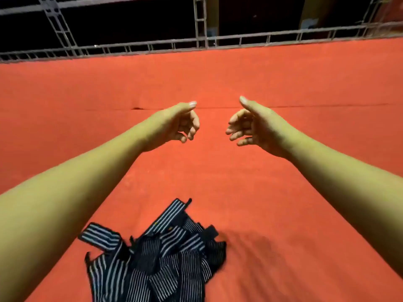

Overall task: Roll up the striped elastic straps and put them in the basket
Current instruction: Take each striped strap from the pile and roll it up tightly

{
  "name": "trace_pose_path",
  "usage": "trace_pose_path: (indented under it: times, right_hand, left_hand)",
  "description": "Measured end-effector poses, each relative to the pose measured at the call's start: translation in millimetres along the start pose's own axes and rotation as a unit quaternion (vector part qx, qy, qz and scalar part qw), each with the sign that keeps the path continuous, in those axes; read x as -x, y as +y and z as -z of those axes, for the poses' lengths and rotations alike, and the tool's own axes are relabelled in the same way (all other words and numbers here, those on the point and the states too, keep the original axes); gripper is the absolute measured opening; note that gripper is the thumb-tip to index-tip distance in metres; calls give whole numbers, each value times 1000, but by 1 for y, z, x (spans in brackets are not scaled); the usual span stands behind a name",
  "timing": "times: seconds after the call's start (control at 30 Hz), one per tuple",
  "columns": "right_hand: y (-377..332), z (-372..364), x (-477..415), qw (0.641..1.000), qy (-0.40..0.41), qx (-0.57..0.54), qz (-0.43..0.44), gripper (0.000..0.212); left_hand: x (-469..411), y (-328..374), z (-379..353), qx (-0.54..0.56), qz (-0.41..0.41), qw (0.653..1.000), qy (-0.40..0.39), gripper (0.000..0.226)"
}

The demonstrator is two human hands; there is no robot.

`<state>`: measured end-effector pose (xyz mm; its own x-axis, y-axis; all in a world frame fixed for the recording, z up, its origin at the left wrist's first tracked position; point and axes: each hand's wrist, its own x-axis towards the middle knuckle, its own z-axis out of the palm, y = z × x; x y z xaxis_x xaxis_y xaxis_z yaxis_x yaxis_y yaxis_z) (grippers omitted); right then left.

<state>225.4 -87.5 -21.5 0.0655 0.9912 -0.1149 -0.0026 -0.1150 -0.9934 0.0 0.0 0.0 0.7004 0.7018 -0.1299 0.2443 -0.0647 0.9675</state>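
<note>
— How far along are you with the straps?

— Hardly begun, I'd judge. The striped elastic straps [157, 258] lie in one loose, tangled heap at my 6 o'clock, close in front of me and between my forearms. I can't see a single rolled one. A few flat ends poke out of the heap toward 10 and 12 o'clock.

— And your hands?

— Both empty. My left hand [181, 123] is out at about 11 o'clock and my right hand [248, 125] at about 1 o'clock, well beyond the heap. The palms face each other with a gap between them, thumbs on top and fingers loosely curled. They hold nothing and touch nothing.

— Is anything in the basket yet?

— I can't tell, because the basket isn't in view.

— So what's left?

— Nearly all of it, by my reckoning. I have to pull one strap free of the tangle, roll it up, find the basket, drop it in, and do the same for the rest.

— What's around the heap?

— The red worktop [294, 192] under it. A grey metal truss rail [200, 41] runs along the far edge at 12 o'clock, with darkness behind.
</note>
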Motion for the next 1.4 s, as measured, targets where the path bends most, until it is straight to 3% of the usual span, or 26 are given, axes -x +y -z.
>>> trace_pose_path:
  times: [0.13,0.23,0.4,0.5,0.6,0.67,0.83,0.97,1.03,1.1,1.17,1.23,1.3,1.4]
  right_hand:
    - [125,-4,-20,994,11,72,-82,40]
    - [219,-5,-27,985,1,129,-114,30]
    - [343,-17,-33,950,-26,251,-183,31]
    - [392,-29,-36,904,-14,366,-223,46]
    - [420,-43,-34,888,-47,379,-256,57]
    - [433,-46,-31,886,-52,387,-251,53]
    - [447,-57,-11,949,-6,213,-232,19]
    - [411,-65,25,984,105,101,-99,16]
    - [375,-66,47,984,154,95,-5,27]
    - [337,-65,72,978,175,91,74,34]
    - [302,-65,98,968,194,89,129,39]
    - [272,-61,119,958,219,86,165,43]
    - [248,-54,135,945,253,72,194,44]
    - [229,-43,158,931,298,26,207,40]
  left_hand:
    - [-21,-124,-21,-89,67,993,28,35]
    - [-26,-217,-50,-77,115,989,42,33]
    - [-37,-344,-94,-128,196,972,4,21]
    - [-44,-390,-115,-111,234,966,-2,19]
    - [-50,-417,-125,-138,240,961,-8,17]
    - [-51,-427,-127,-156,236,959,-13,16]
    - [-35,-414,-133,-170,209,963,4,18]
    - [-6,-384,-141,-271,135,953,30,32]
    - [13,-367,-150,-278,81,955,65,42]
    - [32,-350,-160,-172,27,982,73,43]
    - [47,-333,-168,-119,-41,990,60,28]
    - [55,-319,-172,-133,-98,984,62,15]
    - [64,-307,-177,-161,-124,977,67,14]
    - [87,-301,-187,-206,-95,973,34,38]
